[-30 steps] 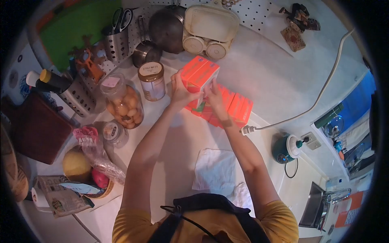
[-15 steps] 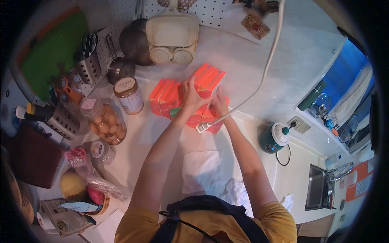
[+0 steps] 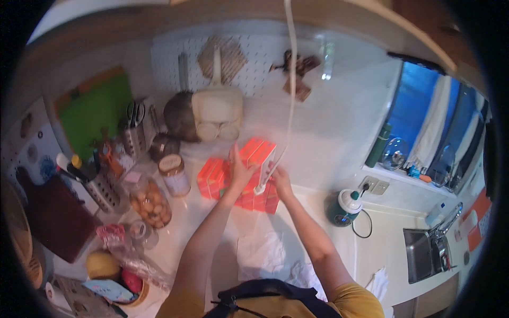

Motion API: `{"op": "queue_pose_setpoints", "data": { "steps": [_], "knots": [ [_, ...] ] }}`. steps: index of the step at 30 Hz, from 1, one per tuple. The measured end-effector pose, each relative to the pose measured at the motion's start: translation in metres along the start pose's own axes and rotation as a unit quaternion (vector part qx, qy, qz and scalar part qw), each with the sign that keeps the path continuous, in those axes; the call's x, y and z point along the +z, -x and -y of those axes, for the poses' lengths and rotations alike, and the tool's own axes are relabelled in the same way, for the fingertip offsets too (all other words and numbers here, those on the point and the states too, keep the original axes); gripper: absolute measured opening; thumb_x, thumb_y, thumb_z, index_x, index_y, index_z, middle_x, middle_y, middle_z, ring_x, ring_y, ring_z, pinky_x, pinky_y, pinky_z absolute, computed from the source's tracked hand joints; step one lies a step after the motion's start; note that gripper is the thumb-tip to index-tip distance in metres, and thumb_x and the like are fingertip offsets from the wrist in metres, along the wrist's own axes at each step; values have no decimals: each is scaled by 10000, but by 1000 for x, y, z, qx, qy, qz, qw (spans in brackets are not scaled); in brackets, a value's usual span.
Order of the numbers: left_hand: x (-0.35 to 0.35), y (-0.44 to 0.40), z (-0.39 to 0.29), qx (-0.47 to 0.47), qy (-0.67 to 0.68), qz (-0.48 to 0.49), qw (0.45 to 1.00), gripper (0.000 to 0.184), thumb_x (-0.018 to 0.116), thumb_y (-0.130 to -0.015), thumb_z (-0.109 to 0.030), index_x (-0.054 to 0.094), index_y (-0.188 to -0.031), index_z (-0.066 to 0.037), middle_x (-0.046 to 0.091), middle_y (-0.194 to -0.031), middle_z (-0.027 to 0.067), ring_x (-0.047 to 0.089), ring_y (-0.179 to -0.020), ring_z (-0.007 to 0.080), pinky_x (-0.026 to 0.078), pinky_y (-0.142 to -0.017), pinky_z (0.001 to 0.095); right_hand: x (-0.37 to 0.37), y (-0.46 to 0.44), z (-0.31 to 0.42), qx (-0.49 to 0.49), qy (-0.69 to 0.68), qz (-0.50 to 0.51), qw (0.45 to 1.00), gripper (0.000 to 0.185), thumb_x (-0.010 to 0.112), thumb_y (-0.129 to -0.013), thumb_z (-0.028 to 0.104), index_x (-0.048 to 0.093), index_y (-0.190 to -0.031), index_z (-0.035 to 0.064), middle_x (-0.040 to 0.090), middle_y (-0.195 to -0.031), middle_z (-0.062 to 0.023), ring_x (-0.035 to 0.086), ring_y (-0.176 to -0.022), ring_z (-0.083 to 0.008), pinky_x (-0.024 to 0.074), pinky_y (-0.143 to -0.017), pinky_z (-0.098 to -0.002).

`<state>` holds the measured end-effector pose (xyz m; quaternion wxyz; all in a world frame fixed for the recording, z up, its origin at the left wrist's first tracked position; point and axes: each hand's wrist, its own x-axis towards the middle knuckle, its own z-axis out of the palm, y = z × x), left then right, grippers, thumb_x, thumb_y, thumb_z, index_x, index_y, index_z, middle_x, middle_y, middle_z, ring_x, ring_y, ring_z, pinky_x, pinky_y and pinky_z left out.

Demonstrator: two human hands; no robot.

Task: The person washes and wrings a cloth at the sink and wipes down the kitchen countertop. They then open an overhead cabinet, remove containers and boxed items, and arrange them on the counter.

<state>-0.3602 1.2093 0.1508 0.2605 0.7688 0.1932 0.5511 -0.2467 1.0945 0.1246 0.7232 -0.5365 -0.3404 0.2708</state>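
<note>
Several orange-red boxes stand grouped on the counter against the wall, with an upper pair of boxes (image 3: 257,150) raised above the lower boxes (image 3: 260,201). My left hand (image 3: 241,173) presses on the left side of the upper pair, thumb spread across its near face. On the opposite side, my right hand (image 3: 281,183) has its fingers curled at the boxes' right edge, partly behind the cord. A white cord (image 3: 291,95) hangs down in front, and its plug end (image 3: 259,189) dangles before the boxes. More orange boxes (image 3: 212,177) sit just left of my left hand.
Left of the boxes are a brown-lidded canister (image 3: 174,177), a jar of round brownish items (image 3: 150,205) and a fruit basket (image 3: 139,297). A white cloth (image 3: 261,257) lies nearer me. A green-and-white appliance (image 3: 344,208) and a sink (image 3: 419,257) are rightward.
My view has tilted upward, so the cabinet edge and more of the wall and window show. Both hands stay at the upper boxes; the right hand's fingers show more at the edge.
</note>
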Motion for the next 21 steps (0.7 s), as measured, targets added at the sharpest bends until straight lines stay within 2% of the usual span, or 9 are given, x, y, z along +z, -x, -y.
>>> {"op": "queue_pose_setpoints", "data": {
  "steps": [4, 7, 8, 11, 12, 14, 16, 18, 21],
  "knots": [
    [-38, -11, -68, -38, 242, -71, 967, 581, 585, -770, 34, 339, -1296, 11, 429, -1271, 190, 463, -1140, 239, 419, -917, 314, 1, 49, 81, -85, -74, -12, 994, 421, 469, -935, 280, 460, -1233, -18, 539, -1170, -151, 567, -1014, -230, 503, -802, -334],
    [-73, -21, -158, 81, 332, -158, 927, 403, 585, -737, 42, 499, -1127, -9, 525, -1143, 159, 521, -1064, 252, 431, -876, 325, 3, 97, 151, -168, -139, -4, 976, 349, 425, -952, 224, 486, -1167, -43, 565, -1133, -179, 578, -1011, -247, 514, -794, -353],
    [-83, -22, -187, 94, 340, -156, 923, 403, 585, -737, 42, 499, -1127, -9, 525, -1143, 159, 521, -1064, 252, 431, -876, 325, 2, 111, 174, -185, -138, -6, 973, 349, 425, -952, 224, 486, -1167, -43, 565, -1133, -179, 578, -1011, -247, 514, -794, -353],
    [-112, -33, -288, 327, 195, -100, 919, 257, 585, -714, 39, 581, -965, -16, 579, -1018, 141, 552, -986, 282, 437, -858, 346, 4, 148, 253, -289, -130, 49, 947, 330, 430, -950, 204, 490, -1160, -43, 575, -1113, -185, 589, -987, -247, 515, -790, -349],
    [-111, -44, -308, 338, 202, -103, 913, 257, 585, -714, 39, 581, -965, -16, 579, -1018, 141, 552, -986, 282, 437, -858, 346, 6, 158, 279, -329, -107, 57, 936, 301, 437, -945, 180, 510, -1130, -45, 590, -1081, -176, 596, -962, -235, 516, -784, -344],
    [-108, -71, -345, 462, 140, -67, 873, 300, 593, -715, 17, 578, -1011, -36, 554, -1087, 141, 523, -1042, 293, 431, -881, 361, 6, 168, 330, -381, -76, 64, 919, 275, 444, -940, 157, 531, -1100, -48, 604, -1050, -168, 603, -938, -222, 518, -777, -339],
    [-109, -103, -385, 488, 120, -82, 861, 309, 608, -712, -6, 578, -1018, -41, 554, -1085, 140, 510, -1052, 310, 418, -899, 379, 4, 172, 383, -491, 28, 20, 870, 223, 464, -923, 115, 586, -1025, -42, 631, -984, -126, 608, -892, -178, 509, -746, -301],
    [-109, -134, -419, 506, 99, -93, 852, 320, 624, -709, -29, 578, -1025, -47, 555, -1082, 138, 498, -1061, 328, 406, -917, 397, 0, 177, 444, -586, 174, -47, 790, 201, 480, -911, 102, 619, -983, -25, 642, -955, -84, 603, -871, -138, 495, -714, -267],
    [-102, -166, -446, 514, 22, -103, 851, 340, 649, -722, -96, 574, -1052, -62, 550, -1099, 136, 457, -1115, 329, 351, -970, 420, -24, 146, 531, -612, 274, -107, 734, 192, 514, -896, 123, 639, -1003, 23, 657, -949, -85, 606, -853, -126, 483, -719, -250]
  ]
}}
